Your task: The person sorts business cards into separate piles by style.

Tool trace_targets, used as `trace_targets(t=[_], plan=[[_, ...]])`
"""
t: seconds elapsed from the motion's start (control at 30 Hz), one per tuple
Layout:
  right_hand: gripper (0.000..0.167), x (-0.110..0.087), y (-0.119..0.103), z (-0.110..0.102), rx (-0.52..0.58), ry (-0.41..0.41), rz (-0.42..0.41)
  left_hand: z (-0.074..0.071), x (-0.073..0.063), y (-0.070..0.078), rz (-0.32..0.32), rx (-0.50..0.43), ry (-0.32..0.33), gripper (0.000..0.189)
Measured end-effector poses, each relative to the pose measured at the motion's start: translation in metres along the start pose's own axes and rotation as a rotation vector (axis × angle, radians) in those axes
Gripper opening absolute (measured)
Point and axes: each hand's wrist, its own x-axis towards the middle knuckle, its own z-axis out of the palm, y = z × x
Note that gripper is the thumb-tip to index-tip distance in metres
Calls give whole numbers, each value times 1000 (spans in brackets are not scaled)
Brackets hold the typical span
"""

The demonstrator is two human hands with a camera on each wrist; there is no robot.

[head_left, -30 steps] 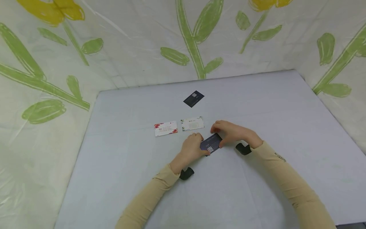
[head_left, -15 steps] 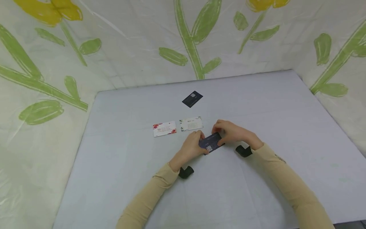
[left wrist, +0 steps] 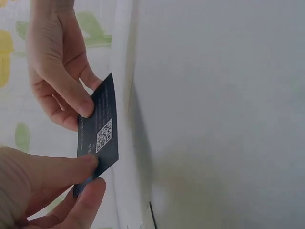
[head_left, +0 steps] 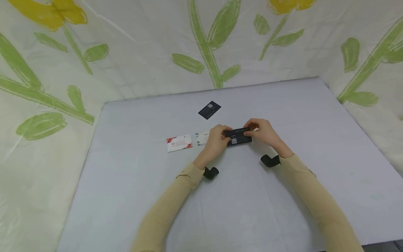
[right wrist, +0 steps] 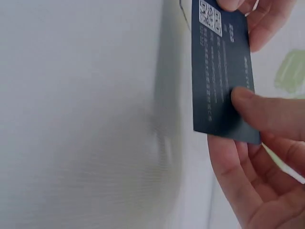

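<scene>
Between my two hands a dark business card [head_left: 238,139] with a QR code is held above the table. My left hand [head_left: 216,140] pinches its left end between thumb and fingers. At the other end my right hand [head_left: 263,132] pinches it, thumb on the printed face. The right wrist view shows the dark card [right wrist: 221,71] tilted, its small print and QR code facing the camera. In the left wrist view both thumbs press on the dark card [left wrist: 102,119]. Partly hidden behind my left hand lies a white card with green leaves [head_left: 201,138].
A white card with red flowers [head_left: 179,143] lies left of the leafy card. Farther back, another dark card [head_left: 209,110] lies at an angle. The table [head_left: 126,182] has a pale cover and meets a flower-painted curtain [head_left: 141,52] behind.
Both hands have lifted the dark card off the table and moved it away from me, slightly right. It is turned nearly level, and my left hand now covers part of the leafy card.
</scene>
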Motion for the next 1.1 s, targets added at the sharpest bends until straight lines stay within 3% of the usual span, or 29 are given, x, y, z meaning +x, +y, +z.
trace_targets(t=[0.13,0.3,0.67,1.1], plan=[[18,10,2,0,-19,52,71,4,15,-1,-52,58,-1,31],[20,19,5,5,-36,63,136,10,23,-4,-103,131,-18,32],[19,24,-2,16,-239,30,38,11,31,-2,-137,278,-65,30],[14,23,-6,15,-381,-41,109,15,34,4,-131,389,-92,18]])
